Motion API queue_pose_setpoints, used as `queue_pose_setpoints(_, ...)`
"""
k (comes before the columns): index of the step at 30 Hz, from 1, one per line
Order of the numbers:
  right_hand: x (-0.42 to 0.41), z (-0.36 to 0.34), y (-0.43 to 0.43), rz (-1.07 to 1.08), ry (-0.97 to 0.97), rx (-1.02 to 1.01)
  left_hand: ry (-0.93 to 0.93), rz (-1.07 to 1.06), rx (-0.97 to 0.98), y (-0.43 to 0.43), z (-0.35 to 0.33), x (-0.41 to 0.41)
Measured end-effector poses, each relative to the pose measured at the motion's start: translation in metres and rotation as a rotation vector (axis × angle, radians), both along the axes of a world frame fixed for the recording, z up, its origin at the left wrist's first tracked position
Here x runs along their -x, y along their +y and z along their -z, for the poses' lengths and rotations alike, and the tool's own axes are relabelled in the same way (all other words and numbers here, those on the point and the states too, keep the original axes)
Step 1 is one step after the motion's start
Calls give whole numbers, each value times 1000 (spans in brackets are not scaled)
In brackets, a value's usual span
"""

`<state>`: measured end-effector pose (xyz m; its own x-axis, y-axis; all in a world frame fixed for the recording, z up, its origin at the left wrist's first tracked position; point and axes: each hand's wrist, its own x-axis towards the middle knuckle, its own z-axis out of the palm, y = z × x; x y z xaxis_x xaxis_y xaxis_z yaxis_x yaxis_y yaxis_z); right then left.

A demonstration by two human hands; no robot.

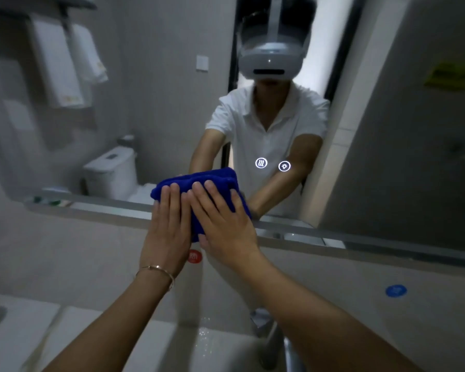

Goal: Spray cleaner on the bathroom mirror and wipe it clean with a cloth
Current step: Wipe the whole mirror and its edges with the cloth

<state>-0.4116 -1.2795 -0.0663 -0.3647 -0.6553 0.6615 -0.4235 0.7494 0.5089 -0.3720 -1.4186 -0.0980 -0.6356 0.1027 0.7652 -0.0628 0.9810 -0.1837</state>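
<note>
both hands press a blue cloth (199,183) flat on the mirror (145,103), down near its bottom edge. the cloth is folded into a thick pad. the left hand (169,226) lies on the left part of the cloth, fingers straight and close together. its grip is open and flat, so it pushes on the cloth and does not wrap around it. the right hand (223,224) lies just beside it on the right part of the cloth, and the two hands touch. its grip is flat too, with the fingers spread a little and the thumb under the cloth's lower edge. a thin bracelet (159,272) sits on the left wrist.

in the mirror you see the person in a white shirt, two small glowing round buttons (273,165), a toilet (113,173) and white towels (67,63) hanging on a rack. the glass looks a bit foggy on the left side.

under the mirror runs a narrow shelf (105,208). a red round sticker (195,256) is on the wall just under the hands, and a blue round sticker (396,290) is far to the right. at the bottom is a white sink (220,345) with water drops, next to the pale worktop (24,331).
</note>
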Motion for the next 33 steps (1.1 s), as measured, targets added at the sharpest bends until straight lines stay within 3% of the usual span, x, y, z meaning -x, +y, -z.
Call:
queue_pose_setpoints(4, -1, 4, 1, 25, 10, 11, 37, 72, -39, 3, 2, 0)
queue_pose_setpoints(9, 3, 12, 27, 58, 76, 19, -47, 128, -65, 27, 7, 0)
queue_pose_setpoints(13, 11, 17, 75, 10, 116, 45, 75, 181, -58, 70, 12, 8)
queue_pose_setpoints(33, 29, 27, 443, 90, 170, -1, 55, 399, -65, 415, 14, 41)
